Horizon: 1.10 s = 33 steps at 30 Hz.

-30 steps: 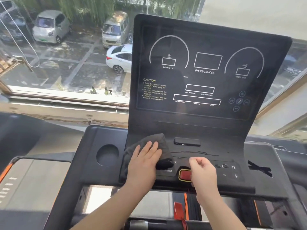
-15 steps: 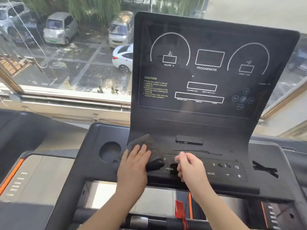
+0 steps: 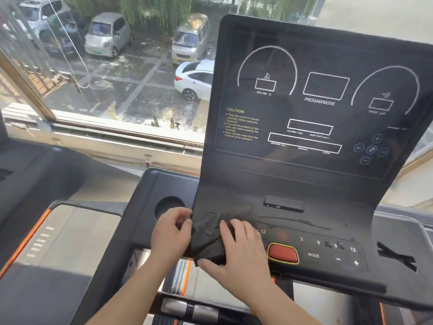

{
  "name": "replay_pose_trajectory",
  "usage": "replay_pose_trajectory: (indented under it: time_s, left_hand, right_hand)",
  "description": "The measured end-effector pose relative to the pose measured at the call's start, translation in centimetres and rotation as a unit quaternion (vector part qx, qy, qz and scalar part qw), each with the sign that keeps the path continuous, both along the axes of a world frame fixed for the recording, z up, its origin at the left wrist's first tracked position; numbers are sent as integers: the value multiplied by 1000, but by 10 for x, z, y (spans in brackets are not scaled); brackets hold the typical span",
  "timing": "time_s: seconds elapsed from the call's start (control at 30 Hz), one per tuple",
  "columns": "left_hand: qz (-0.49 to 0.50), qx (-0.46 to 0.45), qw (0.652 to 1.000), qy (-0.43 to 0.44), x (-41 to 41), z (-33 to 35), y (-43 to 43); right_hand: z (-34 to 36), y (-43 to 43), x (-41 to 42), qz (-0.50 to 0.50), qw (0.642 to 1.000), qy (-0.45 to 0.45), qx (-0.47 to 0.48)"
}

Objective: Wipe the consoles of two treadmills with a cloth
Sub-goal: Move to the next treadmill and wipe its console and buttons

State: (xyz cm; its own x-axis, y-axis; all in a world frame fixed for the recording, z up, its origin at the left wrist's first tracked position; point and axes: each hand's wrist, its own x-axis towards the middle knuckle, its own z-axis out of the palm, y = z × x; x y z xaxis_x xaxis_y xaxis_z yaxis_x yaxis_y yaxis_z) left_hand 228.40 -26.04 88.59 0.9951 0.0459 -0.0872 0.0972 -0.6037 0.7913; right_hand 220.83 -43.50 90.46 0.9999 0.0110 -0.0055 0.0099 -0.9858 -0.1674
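Cloth [image 3: 206, 242]: bunched left of our red button [image 3: 282, 253].
Left hand [image 3: 171, 233]: seemingly pinches its edge.
Right hand [image 3: 241, 252]: clasps it, nearer.

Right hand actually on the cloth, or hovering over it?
Touching. The head view shows the right hand lying on the cloth: its fingers rest across the top and the thumb sits against the lower edge, with no gap showing.
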Motion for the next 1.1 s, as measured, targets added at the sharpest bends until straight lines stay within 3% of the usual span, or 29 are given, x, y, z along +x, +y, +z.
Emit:
replay_pose_trajectory:
  time_s: [0.1, 0.2, 0.4, 0.57, 0.73, 0.87, 1.1]
  left_hand:
    - [1, 20, 998, -53, -3, -12, -1]
    - [13, 24, 999, -47, -4, -11, -5]
    - [-13, 80, 991, -105, -5, -21, -9]
    - [-15, 105, 989, -103, -3, -22, -12]
    - [-36, 114, 986, -113, -3, -26, -5]
    - [-44, 108, 986, -120, -3, -26, -3]
    - [-36, 119, 986, -107, -2, -26, -7]
  right_hand:
    - [-5, -15, 5, 50, 998, -10, -32]
    - [-5, -37, 14, 79, 996, -41, -12]
    - [-5, -93, 5, -67, 992, -99, -39]
    - [-8, -54, 14, -150, 983, -65, -85]
    - [-10, 0, 28, -52, 995, -75, -42]
    - [-5, -33, 24, 10, 997, -75, -11]
    - [-9, -102, -3, -189, 977, -94, -26]
